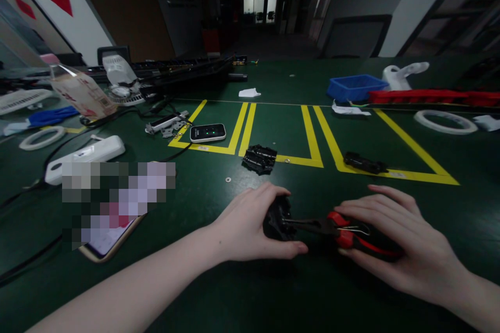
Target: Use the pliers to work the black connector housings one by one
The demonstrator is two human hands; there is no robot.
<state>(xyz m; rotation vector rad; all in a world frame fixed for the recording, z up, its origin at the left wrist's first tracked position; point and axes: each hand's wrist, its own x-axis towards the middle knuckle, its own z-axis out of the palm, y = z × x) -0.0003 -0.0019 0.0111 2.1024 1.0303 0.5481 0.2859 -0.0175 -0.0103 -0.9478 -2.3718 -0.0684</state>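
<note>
My left hand (253, 223) is closed around a black plastic part (278, 218), thumb below it and fingers over its top. In my right hand (402, 239) are red-handled long-nose pliers (344, 231), pointing left. Their dark jaws reach the right side of the black part, where the tips meet it; whether they grip something there is too dark to tell. Ahead of my left hand lies another black plastic part (260, 159), ribbed on top. A third, longer black part (365, 163) rests farther right on yellow tape. A small metal ring (228, 180) sits left of the ribbed part.
Yellow tape (310, 135) marks bays on the green table (203, 291). To the left are a phone (117, 234), a white device (86, 156), cables and a bottle (82, 88). A small lit device (208, 133), blue bin (355, 87) and tape roll (445, 122) lie farther back.
</note>
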